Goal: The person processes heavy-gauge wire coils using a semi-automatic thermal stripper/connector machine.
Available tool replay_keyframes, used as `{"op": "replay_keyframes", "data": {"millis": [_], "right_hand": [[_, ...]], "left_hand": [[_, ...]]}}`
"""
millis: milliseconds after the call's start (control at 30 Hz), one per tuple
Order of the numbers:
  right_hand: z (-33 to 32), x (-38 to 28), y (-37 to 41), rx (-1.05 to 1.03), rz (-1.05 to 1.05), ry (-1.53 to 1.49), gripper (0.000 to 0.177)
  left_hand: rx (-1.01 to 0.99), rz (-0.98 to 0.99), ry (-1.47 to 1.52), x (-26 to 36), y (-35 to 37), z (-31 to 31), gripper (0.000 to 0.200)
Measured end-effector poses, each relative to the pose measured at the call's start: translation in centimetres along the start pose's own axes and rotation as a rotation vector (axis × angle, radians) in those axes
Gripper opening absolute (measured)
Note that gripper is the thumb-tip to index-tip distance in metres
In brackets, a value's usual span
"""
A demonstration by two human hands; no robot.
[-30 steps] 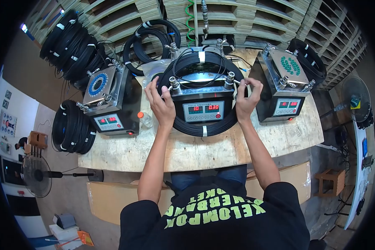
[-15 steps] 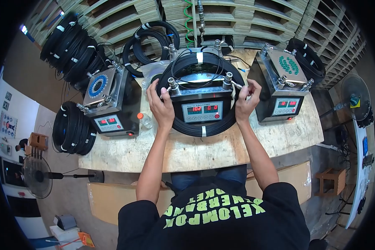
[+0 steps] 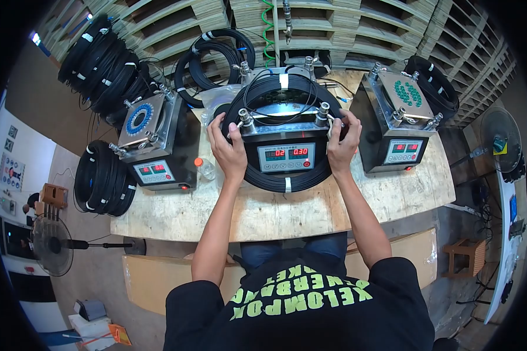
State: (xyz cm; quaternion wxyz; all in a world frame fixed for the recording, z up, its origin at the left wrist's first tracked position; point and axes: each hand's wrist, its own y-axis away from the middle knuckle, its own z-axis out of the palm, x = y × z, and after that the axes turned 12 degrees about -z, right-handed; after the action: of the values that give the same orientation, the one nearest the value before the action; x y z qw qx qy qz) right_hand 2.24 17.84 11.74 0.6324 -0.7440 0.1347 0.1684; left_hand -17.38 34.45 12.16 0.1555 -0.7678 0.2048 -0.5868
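Note:
A large coil of black cable [image 3: 284,183], tied with white tape, stands around the front of the middle machine [image 3: 278,132]. My left hand [image 3: 228,151] curls around the coil's left side, its thumb beside a metal clamp [image 3: 246,119]. At the opposite side, my right hand [image 3: 345,146] is closed around the coil, with its thumb by the right clamp [image 3: 322,113]. The exact finger contact behind the coil is hidden. Between my hands, the display panel [image 3: 287,158] glows with red digits. Loose cable ends [image 3: 275,121] loop across the machine's top.
Similar machines flank the middle one: the left machine [image 3: 146,140] carries a blue ring, the right machine [image 3: 398,117] green pieces. A small bottle [image 3: 205,168] stands on the wooden table [image 3: 175,213]. More cable coils [image 3: 102,178] lie at the left; pallets [image 3: 357,23] rise behind.
My right hand's fingers have shifted slightly left and opened out from a tighter pinch near the right clamp. The red digits on the middle panel differ. The coil stays in place.

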Motion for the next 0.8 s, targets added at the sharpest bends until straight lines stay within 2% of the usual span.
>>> {"op": "replay_keyframes", "data": {"millis": [67, 167, 267, 367, 400, 500, 533, 667, 800], "right_hand": [[-0.4, 0.3, -0.1, -0.071, -0.073, 0.036, 0.027], [-0.8, 0.3, 0.1, -0.145, -0.036, 0.077, 0.037], [-0.9, -0.9, 0.5, -0.119, 0.197, 0.063, 0.049], [-1.5, -1.9, 2.8, -0.119, 0.022, 0.215, 0.062], [-1.8, -2.4, 4.1, -0.169, 0.070, 0.211, 0.074], [-2.6, -4.3, 6.7, -0.337, -0.039, 0.302, 0.081], [-2.7, -4.7, 7.4, -0.413, 0.039, 0.207, 0.089], [-2.7, -6.0, 7.7, -0.584, 0.045, 0.326, 0.092], [-2.1, -6.2, 8.0, -0.542, 0.086, 0.332, 0.093]], "left_hand": [[0.002, 0.006, -0.022, 0.1, 0.1, -0.1, 0.051], [0.003, -0.001, -0.025, 0.0, 0.0, 0.0, 0.051], [-0.003, 0.000, -0.025, 0.1, 0.1, -0.1, 0.052], [0.004, -0.013, -0.030, -0.3, 0.4, -0.1, 0.055], [-0.003, -0.010, -0.034, -0.4, 0.5, -0.1, 0.058], [-0.024, -0.028, -0.029, -0.7, 0.6, -0.1, 0.059], [-0.027, -0.035, -0.027, -0.7, 0.6, -0.1, 0.059], [0.004, -0.010, -0.041, -0.8, 0.7, 0.2, 0.056], [0.000, -0.045, -0.036, -0.8, 0.8, 0.0, 0.059]]}}
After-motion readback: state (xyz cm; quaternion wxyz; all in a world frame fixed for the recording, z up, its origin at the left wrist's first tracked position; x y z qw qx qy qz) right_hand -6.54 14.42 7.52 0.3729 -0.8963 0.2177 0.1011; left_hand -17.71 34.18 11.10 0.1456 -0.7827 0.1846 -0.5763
